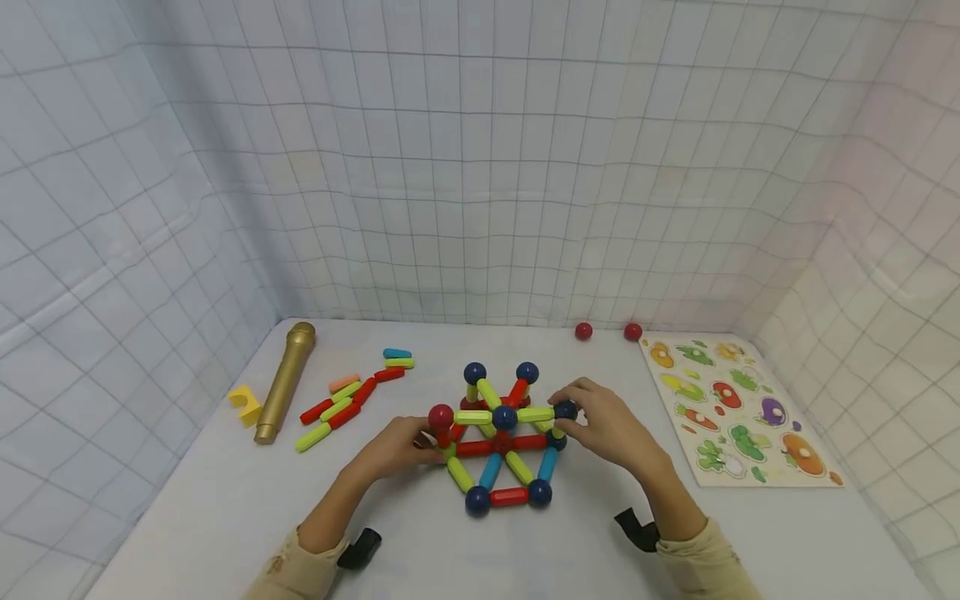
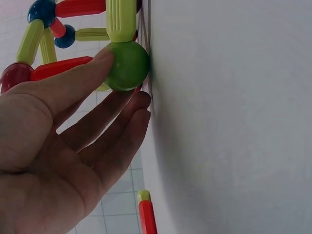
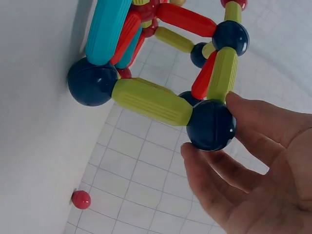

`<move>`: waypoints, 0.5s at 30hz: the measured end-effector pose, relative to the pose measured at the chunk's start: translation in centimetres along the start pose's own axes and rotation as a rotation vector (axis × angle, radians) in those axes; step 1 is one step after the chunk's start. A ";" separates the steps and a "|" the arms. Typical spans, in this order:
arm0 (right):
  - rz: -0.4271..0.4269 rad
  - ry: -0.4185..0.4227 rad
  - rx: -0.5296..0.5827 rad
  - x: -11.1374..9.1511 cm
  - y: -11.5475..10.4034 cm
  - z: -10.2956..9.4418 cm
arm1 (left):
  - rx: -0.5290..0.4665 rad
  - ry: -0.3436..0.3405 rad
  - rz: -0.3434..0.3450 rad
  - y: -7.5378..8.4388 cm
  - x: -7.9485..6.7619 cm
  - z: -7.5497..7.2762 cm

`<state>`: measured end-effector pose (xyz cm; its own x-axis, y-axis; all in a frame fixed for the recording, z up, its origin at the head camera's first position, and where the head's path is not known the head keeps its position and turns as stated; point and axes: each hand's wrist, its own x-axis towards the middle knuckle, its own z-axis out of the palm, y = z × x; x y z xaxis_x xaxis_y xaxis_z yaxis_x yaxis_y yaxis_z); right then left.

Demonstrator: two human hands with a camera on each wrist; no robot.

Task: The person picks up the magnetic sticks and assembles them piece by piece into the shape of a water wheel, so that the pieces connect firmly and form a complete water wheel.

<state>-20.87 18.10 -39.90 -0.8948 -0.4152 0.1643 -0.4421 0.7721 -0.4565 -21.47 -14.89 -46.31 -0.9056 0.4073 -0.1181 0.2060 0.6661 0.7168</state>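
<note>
A frame of magnetic rods and balls stands mid-table, made of red, lime and blue rods joined by dark blue, red and green balls. At its left side my left hand holds a low green ball between thumb and fingers, below a lime rod. My right hand pinches an upper dark blue ball at the right corner. Two lime rods meet at that ball; one lime rod runs down to another blue ball on the table.
Loose rods lie to the left, beside a gold microphone-like stick and a yellow notched block. Two red balls sit at the back. A vegetable picture board lies at right. Gridded cloth walls enclose the table.
</note>
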 end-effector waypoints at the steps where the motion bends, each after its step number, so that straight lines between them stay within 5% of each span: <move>1: -0.004 0.000 0.011 0.0 0.0 0.0 | 0.007 -0.001 0.005 0.0 0.0 -0.1; 11: -0.024 -0.033 0.054 -0.3 -0.3 -0.1 | 0.079 0.003 -0.071 0.8 -0.5 -0.6; 15: -0.016 -0.020 0.043 -0.4 -0.2 -0.2 | 0.122 0.024 -0.096 0.5 -0.4 -2.0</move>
<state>-20.44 18.21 -39.65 -0.8860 -0.4371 0.1546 -0.4528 0.7441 -0.4913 -21.72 -15.99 -44.51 -0.9316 0.3241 -0.1649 0.1602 0.7728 0.6141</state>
